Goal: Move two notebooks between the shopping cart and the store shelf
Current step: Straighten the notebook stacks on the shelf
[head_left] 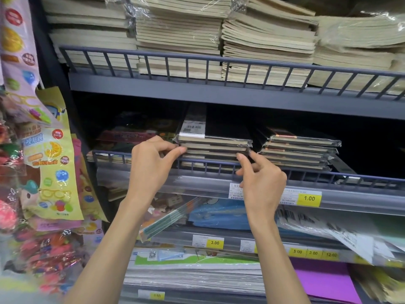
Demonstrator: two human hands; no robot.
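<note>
Black plastic-wrapped notebooks [215,143] lie stacked on the middle store shelf [192,183] behind its wire rail [109,153]. Left hand [151,165] pinches the stack's left end between thumb and fingers; right hand [264,181] pinches its right corner

Bright light washes the top shelf [219,60]; the far recess of the middle shelf [324,174] lies in deep shadow. Plastic wrap [372,20] glints; the left edge blurs and bends (wide-angle lens).

A notebook stack [215,145] sits behind the shelf rail [219,164], another stack [300,150] to its right.
</note>
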